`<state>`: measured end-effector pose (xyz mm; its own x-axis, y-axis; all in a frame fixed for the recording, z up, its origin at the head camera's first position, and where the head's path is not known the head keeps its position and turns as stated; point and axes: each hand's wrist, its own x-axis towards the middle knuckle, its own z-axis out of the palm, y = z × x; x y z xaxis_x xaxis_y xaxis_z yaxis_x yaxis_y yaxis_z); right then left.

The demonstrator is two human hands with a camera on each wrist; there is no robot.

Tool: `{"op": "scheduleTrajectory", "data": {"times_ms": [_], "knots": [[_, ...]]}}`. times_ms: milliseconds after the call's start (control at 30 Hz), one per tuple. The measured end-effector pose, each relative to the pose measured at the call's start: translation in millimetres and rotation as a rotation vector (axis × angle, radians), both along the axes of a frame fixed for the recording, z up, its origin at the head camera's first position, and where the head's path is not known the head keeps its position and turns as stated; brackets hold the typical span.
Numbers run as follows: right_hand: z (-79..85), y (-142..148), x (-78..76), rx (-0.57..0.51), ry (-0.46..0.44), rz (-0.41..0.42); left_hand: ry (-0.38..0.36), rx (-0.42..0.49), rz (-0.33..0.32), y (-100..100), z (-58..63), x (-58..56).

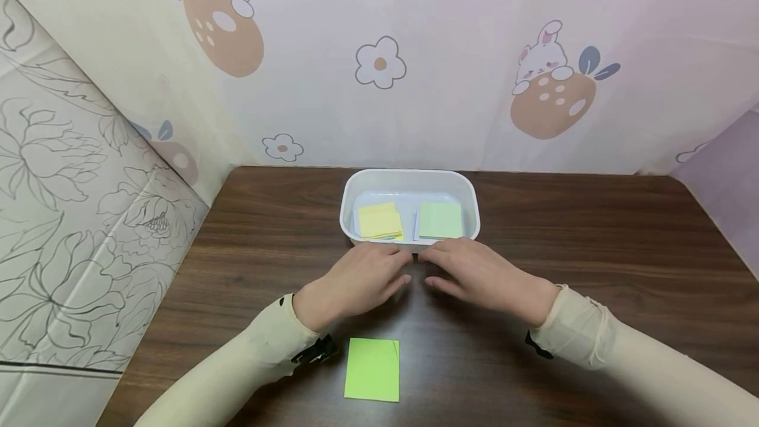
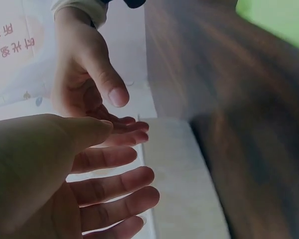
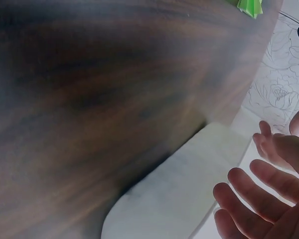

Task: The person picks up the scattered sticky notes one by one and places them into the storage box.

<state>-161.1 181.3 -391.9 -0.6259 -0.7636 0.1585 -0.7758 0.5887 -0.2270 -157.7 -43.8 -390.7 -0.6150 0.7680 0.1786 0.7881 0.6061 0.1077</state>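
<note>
A white plastic bin (image 1: pixel 409 178) stands at the back of the table, holding a pile of yellow sticky notes (image 1: pixel 380 221) on its left and pale green sticky notes (image 1: pixel 440 219) on its right. Just in front of its near wall, my left hand (image 1: pixel 363 277) and right hand (image 1: pixel 479 275) face each other with fingertips a little apart. In the left wrist view, the left fingers (image 2: pixel 122 186) are relaxed beside the bin's wall. The right fingers (image 3: pixel 259 191) look loosely bent in the right wrist view, holding nothing. Whether either hand touches the bin is unclear.
Bright green sticky notes (image 1: pixel 372 370) lie on the dark wooden table (image 1: pixel 593 229), nearer the front and by the left wrist. A patterned curtain (image 1: pixel 450 84) hangs behind the table's back edge, with a floral sheet (image 1: pixel 71 216) at the left.
</note>
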Motion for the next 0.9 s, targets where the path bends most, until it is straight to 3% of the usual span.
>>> {"op": "scheduleTrajectory", "data": {"times_ms": [433, 900], "knots": [[-15.3, -6, 11.9, 0.024, 0.014, 0.030, -0.089, -0.080, 0.010, -10, -20.9, 21.3], [-28.7, -11, 25.4, 0.042, -0.017, 0.068, -0.380, -0.258, 0.012, -11, -30.8, 43.9]]}}
